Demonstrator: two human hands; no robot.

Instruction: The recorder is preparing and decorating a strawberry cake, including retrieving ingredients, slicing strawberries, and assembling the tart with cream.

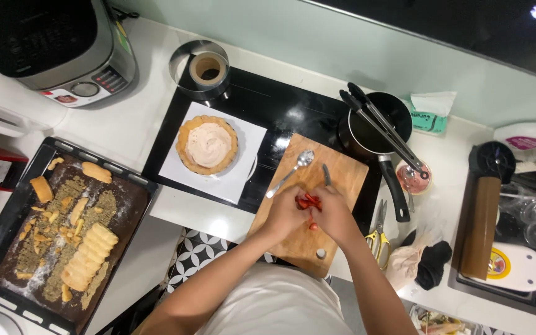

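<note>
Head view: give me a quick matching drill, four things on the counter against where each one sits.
Things:
1. spoon
2. tongs
3. scissors
4. cream-topped cake

Places:
A. on white paper on the black cooktop
B. across the black saucepan
C. on the wooden cutting board, left of the hands
D. on the white counter, right of the board

Pairs: 1-C, 2-B, 3-D, 4-A

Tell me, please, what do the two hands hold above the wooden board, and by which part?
Both the left hand and the right hand meet around small red fruit pieces over the cutting board. The exact place of the hold cannot be told.
</note>
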